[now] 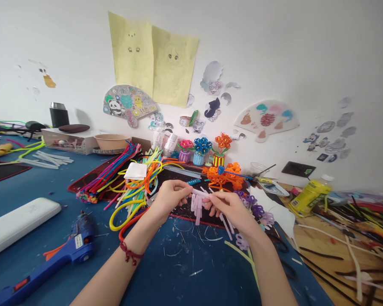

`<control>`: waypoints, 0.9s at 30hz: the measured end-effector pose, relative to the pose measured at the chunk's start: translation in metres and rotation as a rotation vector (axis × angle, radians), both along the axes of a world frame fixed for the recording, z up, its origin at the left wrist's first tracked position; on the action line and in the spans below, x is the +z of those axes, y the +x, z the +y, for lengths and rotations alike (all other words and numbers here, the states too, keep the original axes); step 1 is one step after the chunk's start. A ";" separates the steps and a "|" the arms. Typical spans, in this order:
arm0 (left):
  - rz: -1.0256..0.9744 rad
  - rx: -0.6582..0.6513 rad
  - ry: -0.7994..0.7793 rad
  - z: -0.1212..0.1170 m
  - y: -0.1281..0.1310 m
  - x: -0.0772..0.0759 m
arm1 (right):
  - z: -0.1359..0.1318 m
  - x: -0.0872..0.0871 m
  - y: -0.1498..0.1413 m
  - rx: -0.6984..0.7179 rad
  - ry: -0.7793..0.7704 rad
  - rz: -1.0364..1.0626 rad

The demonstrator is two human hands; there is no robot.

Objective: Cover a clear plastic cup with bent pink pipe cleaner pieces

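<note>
A short pale purple pipe cleaner (200, 193) is stretched level between my two hands. My left hand (172, 196) pinches one end of it with thumb and forefinger. At the other end, my right hand (226, 205) grips it, its remaining fingers curled underneath. Just below and behind it are several short pale purple pieces (197, 208) in a row over the black mat (181, 215); whether they touch the held piece I cannot tell. Purple pipe-cleaner flowers (258, 210) lie beside my right wrist, and two loose pale strips (226, 227) sit beneath that hand.
Left of my arm lie a blue glue gun (78, 246) and a white case (22, 225). Colourful pipe cleaners (115, 174) are heaped behind my left hand. Orange looped flowers (226, 175) and small potted flowers (202, 148) stand farther back. A yellow bottle (311, 195) is at right.
</note>
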State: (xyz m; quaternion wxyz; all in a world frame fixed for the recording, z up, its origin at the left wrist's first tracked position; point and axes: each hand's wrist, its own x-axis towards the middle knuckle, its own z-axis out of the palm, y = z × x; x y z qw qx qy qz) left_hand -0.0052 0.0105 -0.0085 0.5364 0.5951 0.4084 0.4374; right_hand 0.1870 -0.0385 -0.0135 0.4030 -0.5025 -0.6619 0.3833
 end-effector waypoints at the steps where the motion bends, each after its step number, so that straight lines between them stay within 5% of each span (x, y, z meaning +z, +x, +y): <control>1: 0.002 0.000 0.003 0.000 0.000 0.000 | 0.000 0.001 0.000 0.000 -0.007 0.005; 13: 0.022 -0.026 0.017 0.001 -0.001 -0.002 | 0.001 -0.003 0.005 -0.086 -0.055 0.033; 27: 0.013 -0.100 0.039 -0.004 0.001 0.002 | -0.002 -0.001 0.002 0.116 -0.185 0.087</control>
